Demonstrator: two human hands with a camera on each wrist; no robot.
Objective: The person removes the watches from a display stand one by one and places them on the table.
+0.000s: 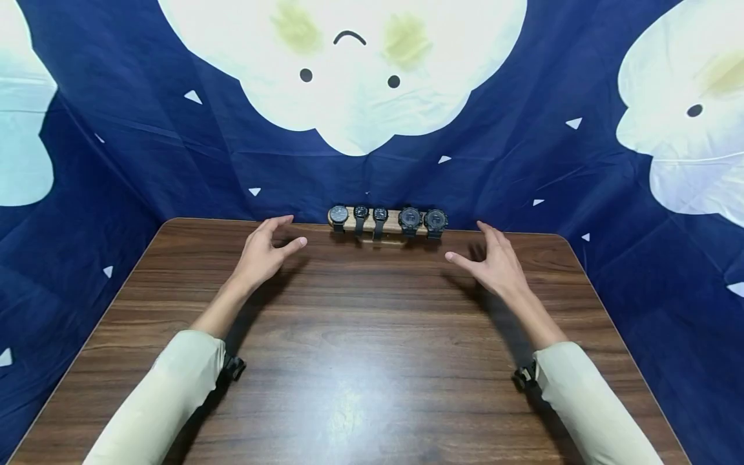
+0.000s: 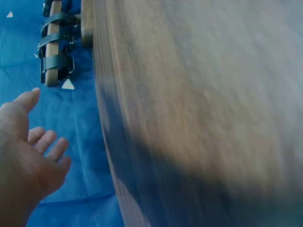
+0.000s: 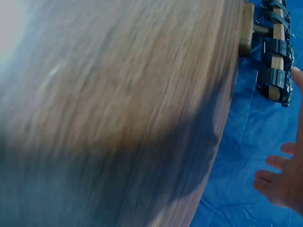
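Note:
A wooden bar stand (image 1: 392, 223) at the table's back edge carries several dark watches, among them a round-faced one (image 1: 338, 214) at its left end and a bulky one (image 1: 435, 221) at its right end. My left hand (image 1: 263, 256) is held over the table left of the stand, fingers spread, touching nothing. On the other side, my right hand (image 1: 495, 263) is likewise spread and apart from the stand. The left wrist view shows the left hand (image 2: 33, 156) below the stand's end (image 2: 51, 78); in the right wrist view the right hand (image 3: 286, 175) is partly cut off.
The brown wooden table (image 1: 349, 336) stretches between both forearms. Dark blue cloth (image 1: 192, 168) with white cloud shapes hangs behind and beside it. A small dark device (image 1: 234, 367) sits at the left wrist, another (image 1: 524, 378) at the right.

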